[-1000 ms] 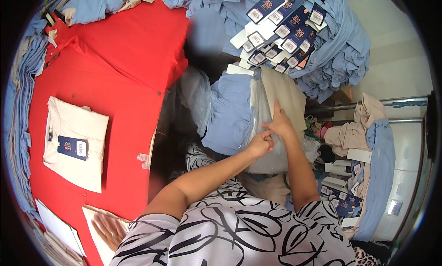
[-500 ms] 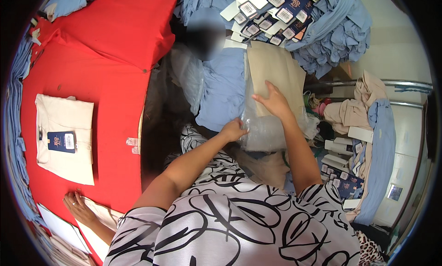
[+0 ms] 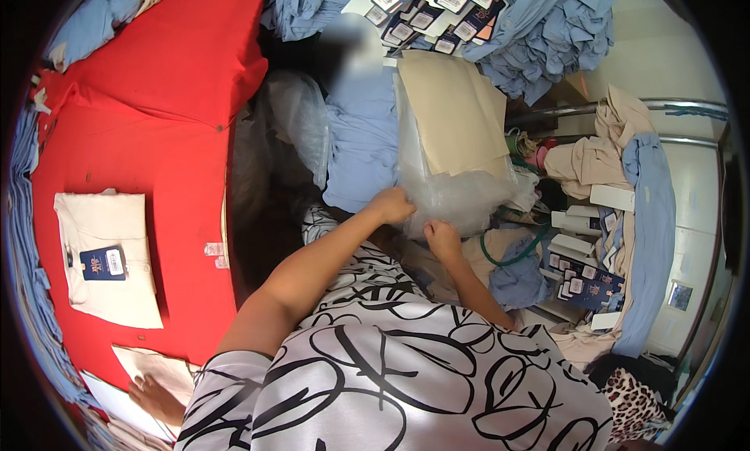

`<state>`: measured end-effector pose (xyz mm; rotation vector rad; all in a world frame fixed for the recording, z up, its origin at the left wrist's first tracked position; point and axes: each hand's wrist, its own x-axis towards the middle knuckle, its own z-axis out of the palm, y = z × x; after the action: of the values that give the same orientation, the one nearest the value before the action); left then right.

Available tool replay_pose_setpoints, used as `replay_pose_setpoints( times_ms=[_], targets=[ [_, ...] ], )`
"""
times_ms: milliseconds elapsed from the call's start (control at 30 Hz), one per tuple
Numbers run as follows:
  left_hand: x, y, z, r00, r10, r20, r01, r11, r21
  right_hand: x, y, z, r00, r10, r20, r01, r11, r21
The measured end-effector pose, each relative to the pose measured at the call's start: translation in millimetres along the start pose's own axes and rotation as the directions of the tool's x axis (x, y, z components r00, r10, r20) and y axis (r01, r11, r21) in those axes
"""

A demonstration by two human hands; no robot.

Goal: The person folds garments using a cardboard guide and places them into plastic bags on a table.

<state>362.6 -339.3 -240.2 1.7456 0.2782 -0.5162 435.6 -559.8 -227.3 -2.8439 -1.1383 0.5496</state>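
Note:
A stack of clear plastic bags (image 3: 449, 205) lies before me, with tan paper sheets (image 3: 453, 111) on its far part. My left hand (image 3: 394, 206) is closed at the near left corner of the bags, its fingers gripping the plastic edge. To its right, my right hand (image 3: 443, 238) has its fingers curled in a pinch on the near edge of the same plastic. How many layers each hand grips, I cannot tell. Light-blue cloth (image 3: 361, 142) lies against the left side of the bags, just beyond my left hand.
On the red-covered table (image 3: 187, 240) at left lies a folded cream shirt (image 3: 109, 299) with a navy tag. Another person's hand (image 3: 156, 400) rests by a beige garment. Tagged blue shirts (image 3: 539, 41) are heaped at the back. A metal rail (image 3: 578, 107) and more garments stand right.
My right hand has come down from above the tan sheets to the bags' near edge, and its fingers have closed. My left hand stays at the plastic. The view has shifted slightly.

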Motion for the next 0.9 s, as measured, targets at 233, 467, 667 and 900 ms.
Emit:
replay_pose_setpoints(
  times_ms=[233,467,667,900],
  targets=[
    [15,-11,69,0.993,-0.114,0.036,0.109,0.748,-0.655,-21,-64,-88,0.981,0.153,0.115,-0.188,0.886,0.423],
    [34,-21,88,0.991,-0.131,0.039,0.127,0.788,-0.603,13,-24,-54,0.936,-0.253,-0.244,0.166,0.930,-0.329],
    [-53,15,49,0.987,0.007,0.159,0.112,0.682,-0.723,44,-5,-55,0.934,-0.295,-0.203,0.230,0.929,-0.290],
    [-147,-44,-19,0.988,-0.041,0.149,0.096,0.919,-0.382,47,-5,-55,0.939,-0.282,-0.196,0.235,0.944,-0.230]
  ],
)
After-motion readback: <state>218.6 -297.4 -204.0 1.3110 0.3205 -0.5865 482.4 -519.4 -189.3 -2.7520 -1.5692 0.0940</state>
